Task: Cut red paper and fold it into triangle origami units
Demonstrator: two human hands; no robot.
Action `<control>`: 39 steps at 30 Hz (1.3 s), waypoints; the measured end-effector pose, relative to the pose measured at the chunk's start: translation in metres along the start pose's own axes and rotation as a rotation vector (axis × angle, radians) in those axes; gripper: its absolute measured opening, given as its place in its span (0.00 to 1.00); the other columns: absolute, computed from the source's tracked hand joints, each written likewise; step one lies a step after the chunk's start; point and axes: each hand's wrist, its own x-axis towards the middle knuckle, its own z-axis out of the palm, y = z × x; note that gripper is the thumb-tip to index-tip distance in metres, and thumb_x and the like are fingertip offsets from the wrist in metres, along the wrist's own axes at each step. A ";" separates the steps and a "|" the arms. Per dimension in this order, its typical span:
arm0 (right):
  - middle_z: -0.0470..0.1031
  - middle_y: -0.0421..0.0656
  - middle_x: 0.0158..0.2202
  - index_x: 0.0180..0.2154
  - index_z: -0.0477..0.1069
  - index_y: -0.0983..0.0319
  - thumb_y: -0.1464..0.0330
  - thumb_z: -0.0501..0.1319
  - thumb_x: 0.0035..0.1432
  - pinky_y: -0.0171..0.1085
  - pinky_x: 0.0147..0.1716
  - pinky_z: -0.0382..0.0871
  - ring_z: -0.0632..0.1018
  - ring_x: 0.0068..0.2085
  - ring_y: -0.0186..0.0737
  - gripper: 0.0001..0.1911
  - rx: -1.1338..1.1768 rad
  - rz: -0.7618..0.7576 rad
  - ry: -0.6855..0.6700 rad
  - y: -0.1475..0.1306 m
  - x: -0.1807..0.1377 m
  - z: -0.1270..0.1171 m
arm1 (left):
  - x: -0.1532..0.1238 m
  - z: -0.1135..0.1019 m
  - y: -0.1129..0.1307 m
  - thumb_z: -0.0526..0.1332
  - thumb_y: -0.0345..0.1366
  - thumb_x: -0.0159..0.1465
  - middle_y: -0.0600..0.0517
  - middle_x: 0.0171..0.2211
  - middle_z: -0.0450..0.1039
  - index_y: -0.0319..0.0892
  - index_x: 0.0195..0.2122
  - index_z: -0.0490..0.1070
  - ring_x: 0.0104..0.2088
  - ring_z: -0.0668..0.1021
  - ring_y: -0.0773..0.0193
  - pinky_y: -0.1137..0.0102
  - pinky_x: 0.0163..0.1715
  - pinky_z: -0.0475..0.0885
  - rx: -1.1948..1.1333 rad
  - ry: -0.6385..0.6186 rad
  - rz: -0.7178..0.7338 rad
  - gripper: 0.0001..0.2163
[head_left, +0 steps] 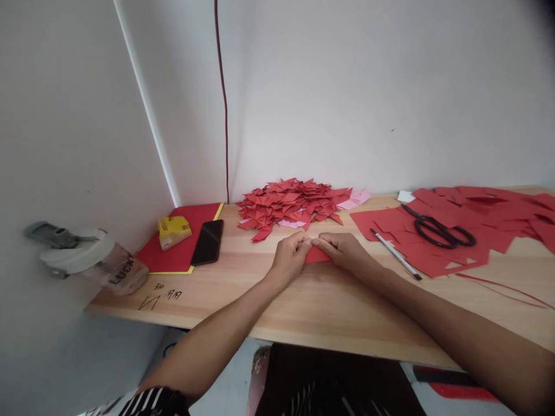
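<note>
A small piece of red paper (317, 255) is held between my two hands, just above or on the wooden table. My left hand (291, 252) pinches its left side, thumb and fingers closed. My right hand (340, 248) grips the right side, with its thumb close to the left thumb at the upper edge. Fingers cover much of the sheet, so its full shape is hidden. Right behind the hands lies a heap of folded red paper pieces (295, 202), with a few pink ones among them.
Black-handled scissors (442, 230) rest on loose red sheets (468, 254) at the right, beside a white pen (396, 254). Leftward are a phone (207, 242), a yellow packet (174, 232) on red sheets (173, 264), and a lidded cup (117, 267) by the wall. A cord (223, 86) hangs behind.
</note>
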 end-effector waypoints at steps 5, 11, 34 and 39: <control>0.57 0.34 0.17 0.20 0.52 0.59 0.55 0.51 0.63 0.34 0.25 0.55 0.62 0.22 0.32 0.23 0.072 0.068 -0.064 -0.003 -0.001 -0.004 | 0.001 -0.002 -0.002 0.55 0.41 0.62 0.58 0.20 0.55 0.41 0.21 0.59 0.24 0.59 0.69 0.71 0.26 0.54 -0.013 0.045 -0.050 0.14; 0.56 0.34 0.14 0.19 0.50 0.58 0.52 0.51 0.62 0.33 0.21 0.53 0.60 0.19 0.31 0.25 0.069 0.107 -0.055 -0.006 -0.002 -0.007 | 0.002 -0.002 0.000 0.56 0.42 0.61 0.58 0.20 0.55 0.41 0.21 0.60 0.23 0.59 0.69 0.72 0.25 0.54 -0.028 0.087 -0.069 0.14; 0.64 0.39 0.25 0.25 0.58 0.60 0.53 0.45 0.65 0.36 0.32 0.62 0.67 0.30 0.38 0.23 0.108 0.014 -0.078 -0.003 -0.001 -0.010 | 0.005 -0.007 -0.002 0.55 0.43 0.64 0.57 0.24 0.57 0.41 0.25 0.61 0.27 0.62 0.69 0.73 0.29 0.57 -0.078 0.026 0.052 0.14; 0.52 0.36 0.21 0.21 0.48 0.59 0.52 0.48 0.62 0.35 0.25 0.55 0.59 0.24 0.33 0.23 0.057 0.029 -0.077 0.003 0.001 -0.003 | 0.005 -0.004 -0.006 0.55 0.47 0.64 0.58 0.21 0.56 0.41 0.24 0.60 0.23 0.60 0.70 0.74 0.26 0.56 -0.132 -0.040 -0.057 0.16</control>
